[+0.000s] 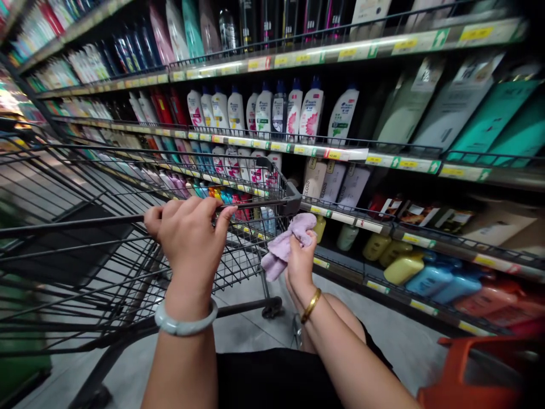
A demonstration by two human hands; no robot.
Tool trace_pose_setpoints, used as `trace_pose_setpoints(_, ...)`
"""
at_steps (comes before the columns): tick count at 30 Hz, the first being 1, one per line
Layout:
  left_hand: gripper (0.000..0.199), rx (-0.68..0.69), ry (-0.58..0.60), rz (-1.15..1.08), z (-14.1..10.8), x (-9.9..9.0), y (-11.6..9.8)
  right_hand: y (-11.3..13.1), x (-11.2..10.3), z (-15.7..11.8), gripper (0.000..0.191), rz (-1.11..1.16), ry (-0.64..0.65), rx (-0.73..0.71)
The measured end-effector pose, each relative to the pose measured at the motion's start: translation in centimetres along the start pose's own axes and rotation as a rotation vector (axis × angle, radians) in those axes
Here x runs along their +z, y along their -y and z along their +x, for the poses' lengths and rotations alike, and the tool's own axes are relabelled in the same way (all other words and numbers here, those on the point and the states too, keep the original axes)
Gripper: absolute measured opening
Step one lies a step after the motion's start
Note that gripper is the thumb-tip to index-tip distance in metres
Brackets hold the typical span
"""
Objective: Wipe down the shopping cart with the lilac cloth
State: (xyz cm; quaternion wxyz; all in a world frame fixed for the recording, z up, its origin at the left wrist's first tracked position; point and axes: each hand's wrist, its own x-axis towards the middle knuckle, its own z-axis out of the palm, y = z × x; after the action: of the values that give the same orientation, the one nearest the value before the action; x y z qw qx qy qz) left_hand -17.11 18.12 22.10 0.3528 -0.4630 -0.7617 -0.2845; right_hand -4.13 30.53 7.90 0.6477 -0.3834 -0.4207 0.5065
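My left hand (187, 236) is wrapped over the top rail of a dark wire shopping cart (85, 218), with a pale bangle on that wrist. To the right of the cart's corner, my right hand (302, 261) grips a crumpled light purple cloth (283, 247), whose folds stick out above and to the left of the fingers. A gold bangle circles the right wrist. The cloth is held in the air, apart from the shelf bottles behind it. Part of the cart's basket is hidden behind my left hand and forearm.
Shelves on the right hold rows of shampoo bottles (311, 111) behind low wire rails and price strips (272, 142). Several coloured bottles (430, 278) stand on the bottom shelf. An orange plastic stool (451, 369) is at lower right. Grey floor (238, 335) shows under the cart.
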Motion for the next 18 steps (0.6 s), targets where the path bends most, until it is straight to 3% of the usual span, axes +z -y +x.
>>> trace_pose_setpoints(3,0.034,0.003,-0.005,-0.014,0.0,0.0,0.1,3.6,0.4,-1.5,0.035,0.038,0.074,-0.046)
trace_pose_setpoints(5,0.033,-0.002,-0.008,-0.032,0.0,0.0,0.2,6.2,1.0,-2.0,0.027,-0.033,0.123,-0.245)
trace_pose_setpoints(7,0.034,-0.005,-0.014,-0.041,-0.1,0.0,0.2,7.2,1.5,-1.9,0.02,-0.167,0.168,-0.476)
trace_pose_setpoints(11,0.035,0.024,-0.034,-0.035,-0.2,0.1,0.4,3.8,0.5,-1.0,0.023,-0.488,0.413,-0.824)
trace_pose_setpoints(14,0.034,0.039,-0.045,-0.025,-0.3,0.1,0.4,1.4,-1.3,0.2,0.025,-0.659,0.638,-0.949)
trace_pose_setpoints(16,0.033,0.037,-0.047,-0.018,-0.3,0.0,0.5,2.0,-1.9,1.3,0.024,-0.668,0.653,-1.013)
trace_pose_setpoints(18,0.033,0.034,-0.052,-0.017,-0.4,0.0,0.5,3.5,-1.8,2.4,0.025,-0.632,0.585,-1.081)
